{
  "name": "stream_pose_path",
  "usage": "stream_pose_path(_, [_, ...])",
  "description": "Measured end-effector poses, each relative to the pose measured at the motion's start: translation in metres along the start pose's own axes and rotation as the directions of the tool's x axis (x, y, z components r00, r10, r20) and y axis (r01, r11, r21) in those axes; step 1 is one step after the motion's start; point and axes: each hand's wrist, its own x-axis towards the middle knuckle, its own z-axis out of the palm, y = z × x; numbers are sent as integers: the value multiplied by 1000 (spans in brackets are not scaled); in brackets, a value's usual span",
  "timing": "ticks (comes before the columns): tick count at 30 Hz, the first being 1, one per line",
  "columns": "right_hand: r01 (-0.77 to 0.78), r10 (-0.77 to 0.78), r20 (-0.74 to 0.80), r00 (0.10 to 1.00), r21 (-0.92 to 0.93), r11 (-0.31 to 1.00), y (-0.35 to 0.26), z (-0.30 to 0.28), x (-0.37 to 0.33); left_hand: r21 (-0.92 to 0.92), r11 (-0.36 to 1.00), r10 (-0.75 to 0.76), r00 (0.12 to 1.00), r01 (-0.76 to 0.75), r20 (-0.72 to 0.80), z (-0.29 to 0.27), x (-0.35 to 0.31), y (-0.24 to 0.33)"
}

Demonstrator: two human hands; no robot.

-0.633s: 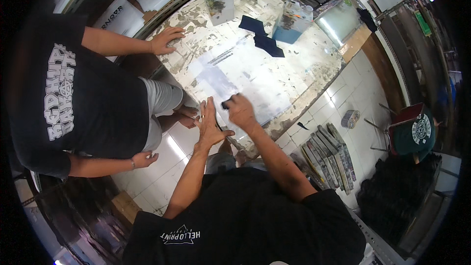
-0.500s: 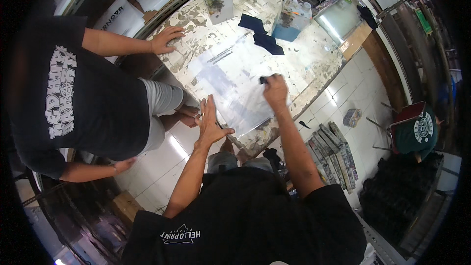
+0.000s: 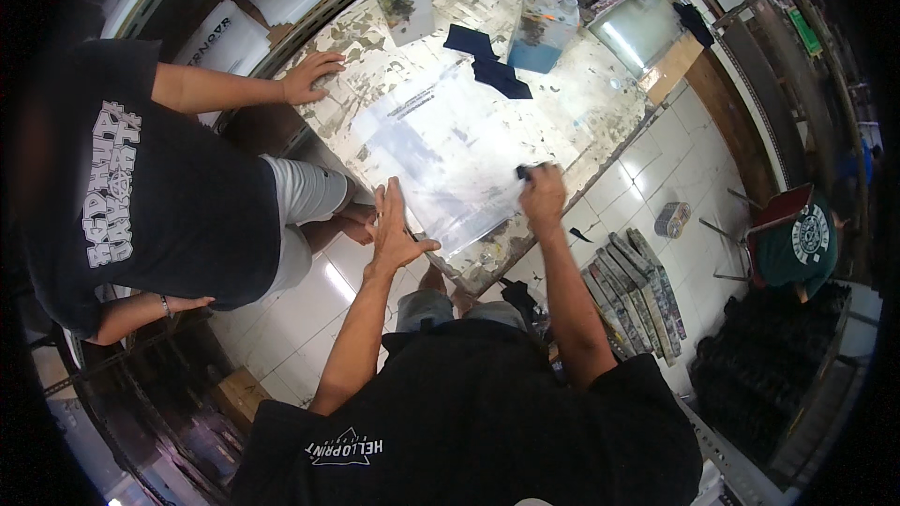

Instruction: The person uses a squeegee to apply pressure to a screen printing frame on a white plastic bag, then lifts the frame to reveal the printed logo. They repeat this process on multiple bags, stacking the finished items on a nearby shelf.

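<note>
A translucent plastic sheet [image 3: 422,155] with small dark print near its far edge lies flat on the worn, paint-flaked table [image 3: 600,117]. My left hand [image 3: 396,236] rests at the sheet's near left edge, thumb and fingers spread, holding nothing. Over the near right part of the sheet, my right hand [image 3: 544,199] grips a small black cloth [image 3: 527,171], only a bit of which shows past the fingers. Two dark fabric pieces [image 3: 502,78] lie beyond the sheet.
A clear jug [image 3: 403,5] and a jug of bluish liquid [image 3: 544,33] stand at the far side. Left of the table, a co-worker's hand [image 3: 314,77] rests on its edge. Stained boards [image 3: 637,295] and a tape roll [image 3: 672,219] sit on the floor at right.
My right hand has slid right and slightly nearer over the sheet with the black cloth. My left hand stays at the sheet's edge. The whole view has shifted a little.
</note>
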Motion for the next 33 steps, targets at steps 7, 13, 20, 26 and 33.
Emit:
stream_pose_path(7, [222,-268,217,939,214,951,-67,13,-44,33,999,17,1000,-17,-6,2,2,-3])
stream_pose_path(13, [-71,72,6,997,-69,995,23,-9,3,58,998,-11,1000,12,-6,2,3,-2])
stream_pose_path(20, [217,-293,154,944,380,899,-90,16,-60,87,996,-6,1000,6,7,2,4,-1])
stream_pose_path(26, [73,-92,92,991,196,978,-6,11,-31,116,993,-8,1000,8,-1,2,1,-6])
stream_pose_path(33, [-270,253,-160,954,-93,958,58,-39,5,196,981,-28,996,12,82,-37,15,24])
